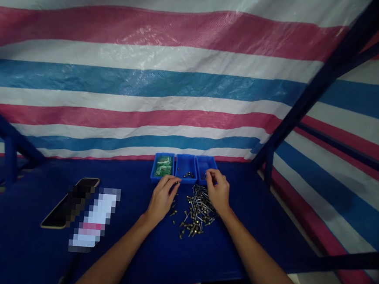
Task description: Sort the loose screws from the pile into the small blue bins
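Note:
Thumb and fingertips of my left hand [161,199] are pinched together in front of the middle blue bin [186,159], with a small dark metal piece [176,183] at their tips. My right hand [218,191] is closed in a pinch at the front of the right blue bin [207,162]; what its fingertips hold is too small to make out. Between and below both hands lies a loose pile of small metal screw-like pieces [200,210] with thin shanks and brass-coloured ends. A few similar pieces [188,174] rest in the middle bin.
Green-and-clear packets [164,166] fill the left blue bin [152,174]. A phone [57,212] and a blurred-out pale item [96,218] lie on the blue tabletop [133,269] to the left. Blue frame bars [297,111] and striped sheeting [148,82] enclose the table.

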`<action>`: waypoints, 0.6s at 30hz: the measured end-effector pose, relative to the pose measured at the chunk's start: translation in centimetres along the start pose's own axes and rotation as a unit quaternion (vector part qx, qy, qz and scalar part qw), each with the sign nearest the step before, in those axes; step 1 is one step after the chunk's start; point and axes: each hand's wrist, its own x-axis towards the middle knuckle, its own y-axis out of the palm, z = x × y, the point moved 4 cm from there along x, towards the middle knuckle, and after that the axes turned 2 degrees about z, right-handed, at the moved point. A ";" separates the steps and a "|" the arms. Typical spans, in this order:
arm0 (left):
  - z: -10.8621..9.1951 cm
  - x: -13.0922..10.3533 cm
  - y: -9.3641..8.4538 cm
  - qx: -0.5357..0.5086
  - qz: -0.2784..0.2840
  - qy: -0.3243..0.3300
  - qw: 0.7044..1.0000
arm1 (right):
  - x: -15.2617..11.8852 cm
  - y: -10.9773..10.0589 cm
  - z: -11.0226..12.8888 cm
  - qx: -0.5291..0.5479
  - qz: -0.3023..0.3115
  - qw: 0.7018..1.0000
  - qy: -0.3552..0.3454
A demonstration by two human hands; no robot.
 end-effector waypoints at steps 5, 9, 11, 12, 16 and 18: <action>-0.4 0.0 -0.1 -0.005 0.000 0.023 1.000 | 0.0 -0.1 0.2 0.000 0.004 1.000 0.002; -0.5 0.0 0.0 -0.022 0.016 0.021 0.999 | 0.0 -0.1 0.3 -0.002 0.007 1.000 0.000; -0.4 0.0 0.0 -0.016 0.013 0.016 1.000 | 0.0 -0.1 0.3 -0.001 0.008 1.000 0.000; -0.3 0.0 0.0 -0.013 0.008 0.012 1.000 | 0.0 -0.1 0.3 -0.001 0.007 1.000 0.001; 0.0 0.0 0.0 -0.019 -0.008 -0.004 1.000 | 0.0 0.0 0.1 0.000 0.005 1.000 0.000; 0.1 -0.1 0.1 -0.024 -0.010 -0.005 1.000 | 0.0 0.0 0.1 -0.002 0.004 1.000 0.000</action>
